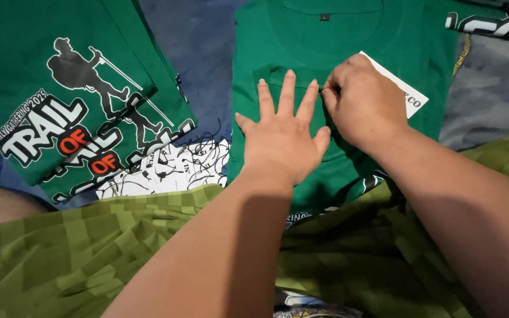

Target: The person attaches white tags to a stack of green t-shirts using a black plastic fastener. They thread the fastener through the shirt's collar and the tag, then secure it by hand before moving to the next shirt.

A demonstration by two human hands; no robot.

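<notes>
A green T-shirt (325, 35) lies flat in front of me, its neck at the top and a sleeve part folded over the middle. My left hand (284, 135) presses flat on that fold, fingers spread. Just right of it, my right hand (363, 103) has its fingers curled, pinching the fold's edge. A white card (410, 94) with dark print sticks out from under the right hand.
A pile of folded green shirts (72, 100) with a black hiker print and white and red lettering lies at the left. An olive checked cloth (89, 247) covers the foreground. Blue-grey bedding (198, 53) lies underneath. Another printed garment (493, 23) shows at the top right.
</notes>
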